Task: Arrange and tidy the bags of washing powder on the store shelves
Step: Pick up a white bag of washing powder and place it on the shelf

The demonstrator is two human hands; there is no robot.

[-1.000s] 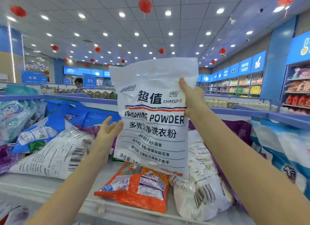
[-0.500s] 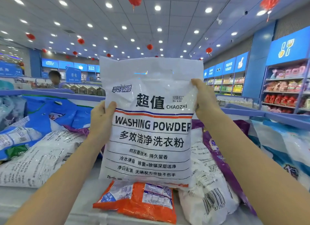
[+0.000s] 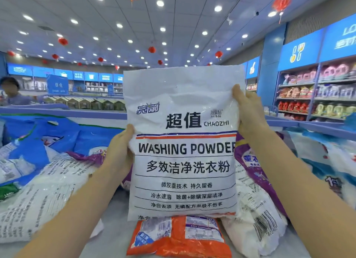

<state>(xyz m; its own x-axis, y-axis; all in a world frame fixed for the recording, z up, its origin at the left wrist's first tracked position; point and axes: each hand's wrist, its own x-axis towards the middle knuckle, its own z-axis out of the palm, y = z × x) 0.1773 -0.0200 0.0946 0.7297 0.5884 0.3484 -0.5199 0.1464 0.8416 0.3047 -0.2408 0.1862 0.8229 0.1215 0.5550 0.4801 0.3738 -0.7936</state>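
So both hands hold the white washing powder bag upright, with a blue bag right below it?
Not blue: the head view shows an orange bag below the white washing powder bag. The left hand and right hand do hold it upright.

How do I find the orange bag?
Find the big white WASHING POWDER bag held up in the middle. Just below its bottom edge lies the orange bag. It is the only orange one; neighbours are white, purple or blue.

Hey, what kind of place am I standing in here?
Probably a supermarket: blue wall shelves packed with packaged goods, blue overhead category signs, and a white plastic washing powder bag held above other detergent bags piled on a display shelf.
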